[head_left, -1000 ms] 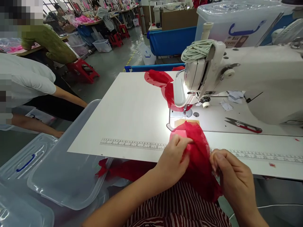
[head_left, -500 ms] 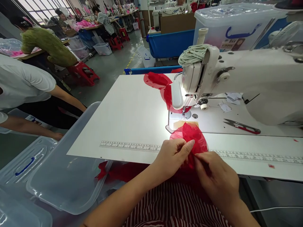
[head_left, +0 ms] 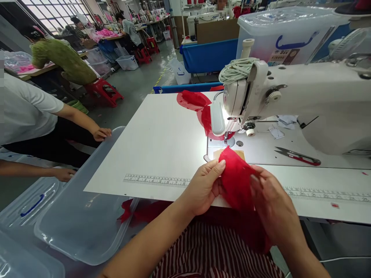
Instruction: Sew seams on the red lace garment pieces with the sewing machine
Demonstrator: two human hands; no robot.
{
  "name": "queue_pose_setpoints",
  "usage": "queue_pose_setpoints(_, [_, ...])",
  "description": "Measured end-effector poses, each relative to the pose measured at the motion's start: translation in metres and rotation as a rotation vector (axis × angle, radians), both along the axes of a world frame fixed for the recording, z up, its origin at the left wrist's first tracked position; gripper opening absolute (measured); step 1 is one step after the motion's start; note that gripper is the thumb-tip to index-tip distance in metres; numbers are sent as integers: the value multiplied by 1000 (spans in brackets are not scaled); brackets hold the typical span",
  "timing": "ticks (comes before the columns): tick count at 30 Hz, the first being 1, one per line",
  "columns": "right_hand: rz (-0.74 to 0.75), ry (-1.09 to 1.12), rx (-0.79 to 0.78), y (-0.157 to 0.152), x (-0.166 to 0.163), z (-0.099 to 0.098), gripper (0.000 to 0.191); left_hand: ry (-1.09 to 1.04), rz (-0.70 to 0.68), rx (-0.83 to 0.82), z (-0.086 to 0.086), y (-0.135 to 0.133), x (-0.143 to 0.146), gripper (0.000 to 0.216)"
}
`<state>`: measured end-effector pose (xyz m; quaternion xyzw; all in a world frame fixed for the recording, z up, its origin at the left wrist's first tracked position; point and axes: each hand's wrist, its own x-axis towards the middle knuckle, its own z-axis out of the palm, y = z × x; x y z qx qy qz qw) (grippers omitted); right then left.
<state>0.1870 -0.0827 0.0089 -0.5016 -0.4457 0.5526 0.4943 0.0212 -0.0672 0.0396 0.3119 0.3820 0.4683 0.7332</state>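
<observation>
A piece of red fabric (head_left: 236, 177) is stretched between my two hands, just above the front edge of the sewing table (head_left: 162, 146). My left hand (head_left: 204, 185) pinches its left edge between thumb and fingers. On the right side, my right hand (head_left: 268, 197) grips the cloth with bent fingers, which are slightly blurred. More red cloth hangs down toward my lap. Beyond my hands stands a white sewing machine (head_left: 290, 85), its presser foot lit by a lamp. Other red fabric pieces (head_left: 194, 100) lie behind and under the needle area.
Thread snips (head_left: 298, 156) and small paper labels (head_left: 276, 132) lie right of the needle. A translucent plastic bin (head_left: 78, 227) stands below the table's left edge, with a co-worker's hand (head_left: 101, 133) on its rim. Another bin (head_left: 284, 34) stands behind the machine.
My hands have moved apart, spreading the red fabric between them; it was bunched before. The co-worker at left has brought a hand onto the bin's rim.
</observation>
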Motion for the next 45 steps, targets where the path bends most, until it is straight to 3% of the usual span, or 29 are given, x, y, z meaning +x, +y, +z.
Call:
queue_pose_setpoints(4, [286, 369, -449, 19, -8, 8, 57, -117, -3, -68, 4, -1, 5, 34])
queue_pose_setpoints(7, [297, 493, -535, 30, -4, 13, 57, 79, -57, -8, 4, -2, -1, 35])
queue_pose_setpoints(11, [230, 144, -300, 36, 17, 14, 45, 606, -33, 227, -2, -2, -16, 38])
queue_pose_setpoints(16, [107, -789, 223, 36, 35, 0, 15, 1500, -10, 546, -20, -6, -17, 24])
queue_pose_setpoints(19, [80, -1132, 407, 31, 30, -7, 15, 1748, -3, 602, -21, -10, -13, 9])
queue_pose_setpoints(21, [45, -1204, 524, 26, 24, -9, 16, 1697, 17, 678, -16, -7, -11, 14])
queue_pose_setpoints(24, [57, -1187, 730, 21, 11, -9, 15, 1404, -65, 760, -7, 6, -8, 19])
queue_pose_setpoints(26, [117, -1168, 830, 18, 2, -10, 15, 1281, -159, 654, -6, 18, -4, 17])
queue_pose_setpoints(29, [196, -1088, 881, 14, -4, -11, 17, 1339, -205, 522, -12, 33, 1, 32])
queue_pose_setpoints(33, [231, -863, 651, 13, 4, -8, 12, 1406, -182, 581, -25, 37, 0, 26])
queue_pose_setpoints(36, [152, -790, 377, 20, 17, -6, 25, 1312, -139, 565, -26, 34, -5, 26])
queue_pose_setpoints(38, [105, -832, 273, 28, 20, -4, 36, 1223, -111, 504, -25, 32, -7, 24])
queue_pose_setpoints(42, [113, -1145, 280, 46, 12, 0, 42, 1114, -83, 466, -27, 27, -11, 22])
queue_pose_setpoints(45, [162, -1236, 336, 53, -1, 4, 30, 1043, -65, 446, -30, 26, -12, 18])
